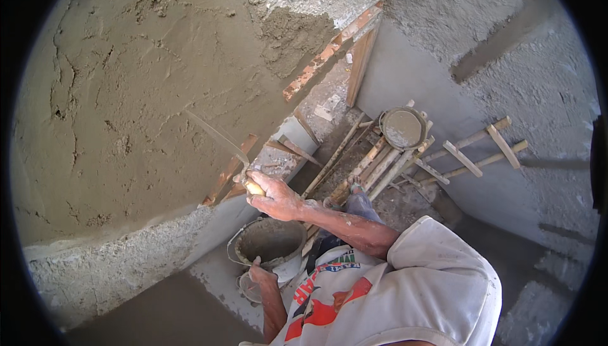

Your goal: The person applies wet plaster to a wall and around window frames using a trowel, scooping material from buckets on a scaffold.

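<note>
My right hand (277, 198) is closed around the yellowish handle of a trowel (218, 135). Its thin blade, seen nearly edge-on, points up and left over the wet grey-brown mortar on the wall (139, 92); whether it touches the mortar I cannot tell. Lower down, my left hand (261, 274) grips the near rim of a bucket (296, 262), thumb up over the edge. Mortar coats the inside of that bucket, and a wire handle hangs at its left side. Partly hidden beside my left hand is a round, pale object (248, 287).
Bamboo poles (380, 168) form a platform beneath my feet, with a second bucket (403, 128) of grey mix on its far end. A wooden ladder (468, 156) leans near the right wall (437, 86). A mortar-stained batten (329, 51) edges the wall opening.
</note>
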Demonstrator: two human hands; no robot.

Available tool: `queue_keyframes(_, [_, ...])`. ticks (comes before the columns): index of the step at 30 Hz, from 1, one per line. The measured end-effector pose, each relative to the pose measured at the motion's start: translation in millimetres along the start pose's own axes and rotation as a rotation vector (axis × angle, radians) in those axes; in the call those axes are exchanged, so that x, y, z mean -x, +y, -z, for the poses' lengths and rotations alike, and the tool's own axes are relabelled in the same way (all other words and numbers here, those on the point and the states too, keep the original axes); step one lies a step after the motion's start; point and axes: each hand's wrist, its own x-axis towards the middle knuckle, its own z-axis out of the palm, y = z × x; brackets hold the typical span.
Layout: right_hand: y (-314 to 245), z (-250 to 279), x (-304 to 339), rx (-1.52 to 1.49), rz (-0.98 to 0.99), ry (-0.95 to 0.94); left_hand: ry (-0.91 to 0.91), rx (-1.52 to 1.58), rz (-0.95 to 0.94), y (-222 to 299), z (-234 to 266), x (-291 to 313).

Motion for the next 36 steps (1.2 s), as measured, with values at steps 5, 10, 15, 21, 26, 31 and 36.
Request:
queue_keyframes(5, [78.4,94.7,117.5,0.118,-0.62,-0.155,-0.21,0.097,0.126,-40.9,-37.2,-9.5])
queue_keyframes(10, [114.8,209.2,210.9,0.091,-1.007,0.368,-0.167,0.015,0.235,-83.3,-116.8,8.2])
queue_keyframes(15, [161.5,290.5,282.3,-0.149,-1.063,0.847,0.001,-0.153,0.211,-143.2,-218.0,3.3])
queue_keyframes(21, [180.2,350.7,330.6,-0.441,-1.211,1.04,-0.098,-0.256,0.281,-236.9,-384.5,0.0])
queue_keyframes(26, [198.6,395.1,312.6,-0.432,-1.287,1.016,-0.173,-0.332,0.356,-323.7,-554.4,-36.0])
queue_keyframes(31, [221.1,448.9,253.6,-0.388,-1.221,0.877,-0.807,0.028,0.338,-359.8,-652.1,-81.8])
queue_keyframes(36, [259.5,501.8,221.1,-0.18,-1.066,0.7,-0.688,-0.293,0.16,-332.0,-643.7,-65.9])
